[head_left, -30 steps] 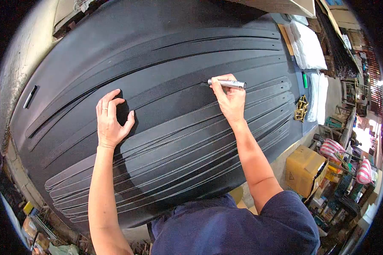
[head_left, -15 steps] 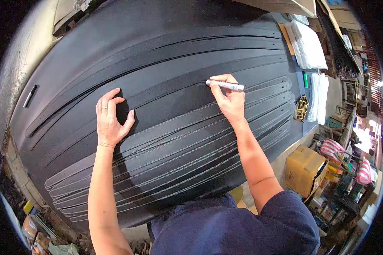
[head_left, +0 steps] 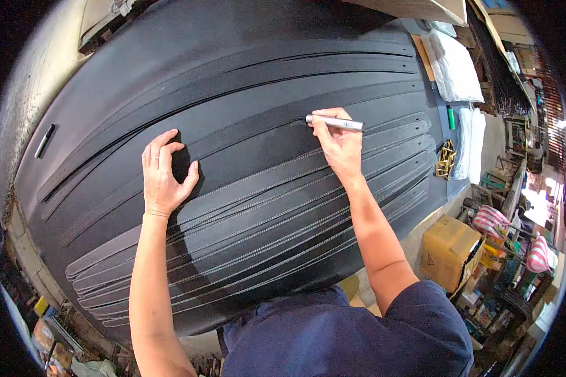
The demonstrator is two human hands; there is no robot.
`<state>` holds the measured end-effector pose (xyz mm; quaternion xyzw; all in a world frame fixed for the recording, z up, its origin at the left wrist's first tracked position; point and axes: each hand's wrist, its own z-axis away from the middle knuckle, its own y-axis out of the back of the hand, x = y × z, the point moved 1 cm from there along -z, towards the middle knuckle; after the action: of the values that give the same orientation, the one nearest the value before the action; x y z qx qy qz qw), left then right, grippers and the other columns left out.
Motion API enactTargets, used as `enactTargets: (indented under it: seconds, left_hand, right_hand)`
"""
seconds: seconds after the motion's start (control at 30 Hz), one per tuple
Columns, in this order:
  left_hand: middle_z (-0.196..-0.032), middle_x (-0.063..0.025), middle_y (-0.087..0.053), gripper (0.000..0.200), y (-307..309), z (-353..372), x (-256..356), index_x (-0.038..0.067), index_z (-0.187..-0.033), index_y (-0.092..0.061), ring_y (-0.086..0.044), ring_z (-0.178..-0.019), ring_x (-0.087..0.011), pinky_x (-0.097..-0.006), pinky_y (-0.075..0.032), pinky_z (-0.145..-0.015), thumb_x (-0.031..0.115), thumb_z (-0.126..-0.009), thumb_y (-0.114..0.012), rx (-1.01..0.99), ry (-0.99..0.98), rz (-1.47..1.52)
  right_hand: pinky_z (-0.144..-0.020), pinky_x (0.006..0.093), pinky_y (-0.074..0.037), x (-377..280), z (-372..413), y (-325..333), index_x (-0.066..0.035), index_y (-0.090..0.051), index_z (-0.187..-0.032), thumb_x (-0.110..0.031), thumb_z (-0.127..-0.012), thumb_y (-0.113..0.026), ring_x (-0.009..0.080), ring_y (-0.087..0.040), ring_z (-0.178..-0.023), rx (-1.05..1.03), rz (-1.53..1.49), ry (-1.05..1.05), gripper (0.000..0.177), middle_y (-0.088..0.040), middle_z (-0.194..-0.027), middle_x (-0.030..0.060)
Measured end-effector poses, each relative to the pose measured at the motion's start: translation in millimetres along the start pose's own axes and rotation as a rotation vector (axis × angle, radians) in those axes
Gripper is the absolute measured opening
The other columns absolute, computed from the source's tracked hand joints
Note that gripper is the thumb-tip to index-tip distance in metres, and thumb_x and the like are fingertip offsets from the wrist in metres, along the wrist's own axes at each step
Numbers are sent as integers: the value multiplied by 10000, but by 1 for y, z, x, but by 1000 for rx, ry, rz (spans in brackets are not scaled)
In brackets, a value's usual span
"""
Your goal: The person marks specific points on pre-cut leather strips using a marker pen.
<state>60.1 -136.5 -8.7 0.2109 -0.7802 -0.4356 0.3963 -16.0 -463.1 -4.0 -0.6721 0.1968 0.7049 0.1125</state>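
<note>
Between the thumb and fingers of my right hand (head_left: 338, 146) is a silver marker pen (head_left: 339, 123), its tip pointing left at the edge of a dark strap (head_left: 245, 133). My left hand (head_left: 163, 176) rests further left with fingers spread, its fingertips on the same dark strap. Below both hands lie several long black straps with pale stitching (head_left: 251, 191) along their edges, side by side. Above them, plain black straps (head_left: 233, 78) with small holes at the right ends curve across the black-covered table (head_left: 119, 69).
A second marker (head_left: 44, 142) lies at the far left. Along the right edge are white folded bundles (head_left: 454, 66), a green pen (head_left: 451, 117) and a small brass-coloured frame (head_left: 445, 159). A cardboard box (head_left: 449, 252) stands beyond the table's right front.
The marker has turned slightly in my right hand, its tip staying at nearly the same spot. My left hand has hardly moved.
</note>
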Motion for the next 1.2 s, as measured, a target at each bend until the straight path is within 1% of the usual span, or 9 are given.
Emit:
enactTargets:
  seconds: [0.27, 0.47, 0.67, 0.8, 0.9, 0.93, 0.97, 1.03, 1.2]
  left_hand:
    - [-1311, -126, -559, 394, 0, 0, 0, 56, -1056, -583, -506, -1237, -326, -445, -374, -1059, 178, -724, -758, -5, 4, 10]
    - [-1312, -125, -557, 390, 0, 0, 0, 57, -1053, -583, -505, -1239, -325, -445, -372, -1061, 179, -725, -756, -5, 1, 1]
    - [-1314, -125, -556, 391, -1, 0, -1, 57, -1052, -583, -504, -1241, -324, -444, -369, -1063, 180, -724, -757, -3, 0, 0]
    - [-1315, -127, -556, 395, -1, 0, -1, 57, -1052, -583, -506, -1239, -324, -442, -371, -1060, 174, -720, -761, -2, 0, 4]
    - [-1316, -128, -555, 395, 0, 1, -1, 57, -1052, -583, -507, -1238, -324, -441, -373, -1058, 168, -718, -763, -10, 7, 1]
    - [-1316, -129, -555, 395, 0, 0, -1, 57, -1051, -583, -507, -1238, -324, -441, -373, -1057, 167, -717, -763, -12, 9, 1]
    - [-1317, -129, -554, 393, 0, 0, -1, 56, -1051, -584, -506, -1238, -324, -442, -373, -1057, 166, -718, -762, -13, 9, 1]
    - [-1318, -130, -553, 390, 0, 0, 0, 56, -1049, -584, -505, -1240, -326, -443, -374, -1057, 166, -720, -760, -16, 14, 0]
    - [-1317, -129, -552, 384, 0, -1, 0, 54, -1047, -584, -504, -1237, -331, -449, -376, -1057, 169, -725, -758, -12, 4, 9]
  right_hand:
    - [-727, 223, -504, -13, 4, -1, 25, -653, -1046, -40, -935, -674, 77, -623, -835, -69, 380, 150, 130, -689, -902, 48]
    - [-647, 241, -510, -5, 2, -2, -6, -676, -950, -69, -893, -713, 76, -637, -726, -26, 146, 100, 93, -701, -797, 37]
    - [-638, 254, -510, -13, 4, -3, -12, -671, -960, -50, -871, -724, 88, -644, -733, -71, 196, 54, 110, -696, -802, 45]
    - [-629, 275, -508, -8, 2, -6, -40, -673, -955, -40, -826, -741, 148, -657, -732, -48, 416, 404, 146, -678, -822, 81]
    - [-632, 273, -509, -11, 2, -3, -33, -671, -964, -52, -846, -736, 118, -651, -748, -57, 380, 212, 136, -693, -837, 67]
    - [-668, 258, -517, -17, 0, -2, -16, -667, -979, -38, -876, -711, 94, -649, -797, -82, 252, -33, 114, -703, -856, 54]
    - [-719, 236, -514, -5, -3, 1, 1, -658, -998, -26, -910, -677, 78, -637, -841, -61, -8, -38, 95, -702, -889, 47]
    - [-754, 224, -504, -4, -13, 7, 8, -650, -1003, -20, -923, -660, 85, -634, -853, -4, -96, 17, 85, -698, -908, 55]
    - [-758, 241, -502, 1, -33, 12, 4, -659, -985, -67, -934, -670, 85, -630, -847, -34, 19, 63, 88, -704, -913, 49]
